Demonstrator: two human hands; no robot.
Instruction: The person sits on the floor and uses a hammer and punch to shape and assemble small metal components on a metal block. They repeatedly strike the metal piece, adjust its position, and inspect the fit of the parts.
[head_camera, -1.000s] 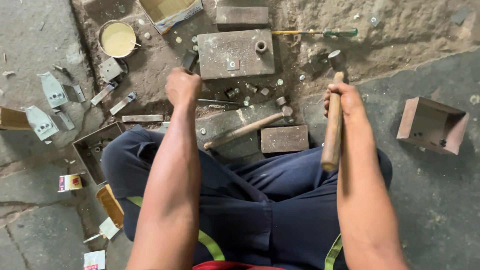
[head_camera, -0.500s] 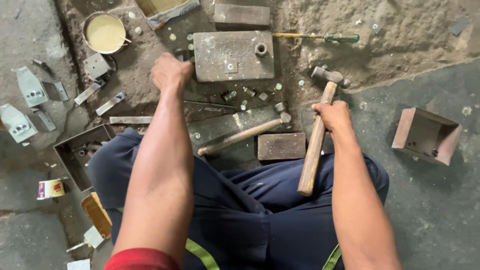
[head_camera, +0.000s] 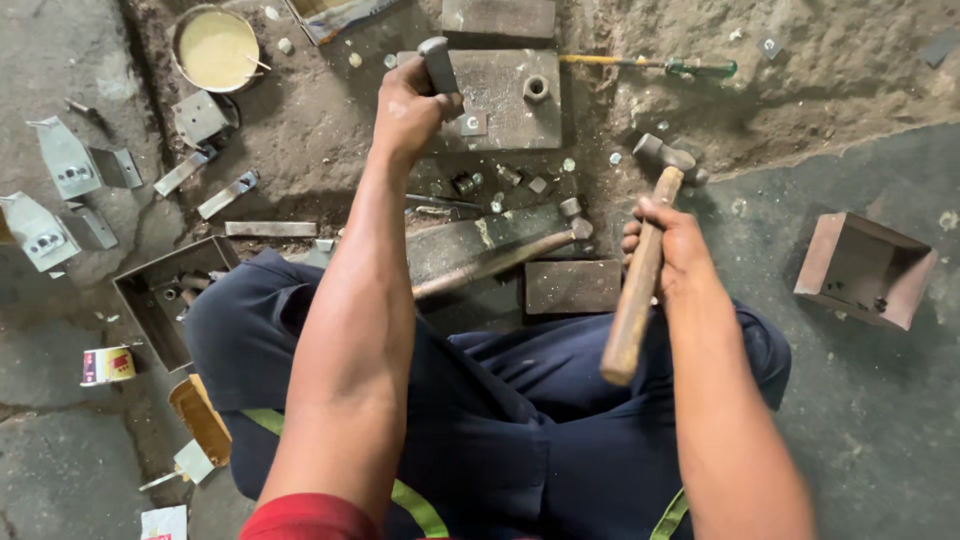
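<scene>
Seated floor worker: left hand (head_camera: 408, 105) clamped on a punch (head_camera: 437, 63) stood upright on the steel block (head_camera: 505, 95) at upper centre, right hand (head_camera: 668, 245) gripped round a hammer (head_camera: 642, 270) mid-handle, head (head_camera: 664, 154) raised beside the block as if for striking; punch tip hidden.

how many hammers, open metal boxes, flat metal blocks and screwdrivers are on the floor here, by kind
hammers: 2, one in the right hand at, one lying at
open metal boxes: 2, at and
flat metal blocks: 3, at
screwdrivers: 1, at
total: 8
The left hand grips a dark punch on the big block.
</scene>
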